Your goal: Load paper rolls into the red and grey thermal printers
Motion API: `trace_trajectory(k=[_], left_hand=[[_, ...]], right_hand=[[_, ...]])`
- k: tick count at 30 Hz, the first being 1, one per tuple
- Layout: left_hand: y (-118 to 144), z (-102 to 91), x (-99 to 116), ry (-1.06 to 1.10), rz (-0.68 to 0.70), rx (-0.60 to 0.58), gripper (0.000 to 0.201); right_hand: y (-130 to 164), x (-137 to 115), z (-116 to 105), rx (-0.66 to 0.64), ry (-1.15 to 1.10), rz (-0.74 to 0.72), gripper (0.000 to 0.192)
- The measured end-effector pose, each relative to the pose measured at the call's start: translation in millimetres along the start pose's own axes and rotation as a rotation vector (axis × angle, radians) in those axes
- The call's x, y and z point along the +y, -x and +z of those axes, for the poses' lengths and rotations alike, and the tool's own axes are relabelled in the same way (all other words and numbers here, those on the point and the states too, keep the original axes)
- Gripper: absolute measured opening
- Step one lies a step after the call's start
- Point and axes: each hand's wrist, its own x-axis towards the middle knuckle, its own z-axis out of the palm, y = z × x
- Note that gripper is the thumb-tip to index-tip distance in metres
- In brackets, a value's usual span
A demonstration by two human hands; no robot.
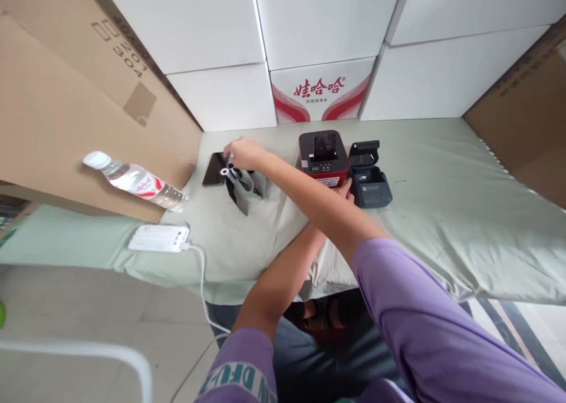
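Note:
My arms cross, the right forearm over the left. My right hand (244, 153) reaches to the left, its fingers pinched together at the top of an opened grey pouch (239, 198) with small white-and-black rolls (232, 170) in it. What the fingertips hold, if anything, is too small to make out. My left hand (345, 190) is at the left side of a small dark grey printer (371, 188), whose lid stands raised. Only some of its fingers show; my right forearm covers the rest. Just behind them stands a red-and-black device (325, 157) with a dark panel upright in its top.
A black phone (214, 169) lies left of the pouch. Further left are a tilted water bottle (141, 182) and a white power bank (158, 238) with a cable (203, 273). White boxes (321, 91) line the back; cardboard (88, 85) borders the left. A green cloth (442, 214) covers the surface.

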Motion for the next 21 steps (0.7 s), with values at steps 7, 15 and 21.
trace_trajectory(k=[7,15,21], left_hand=[[-8.9,11.2,-9.1,-0.273,0.036,0.014,0.057],[-8.8,8.5,-2.9,-0.307,-0.005,-0.019,0.058],[-15.4,9.1,-12.0,-0.249,0.032,-0.077,0.061]], right_hand=[[-18.9,-25.8,36.5,-0.241,0.081,-0.084,0.053],[-8.5,-38.2,26.2,-0.106,-0.094,-0.251,0.034],[68.4,-33.8,-14.9,0.142,-0.552,-0.218,0.042]])
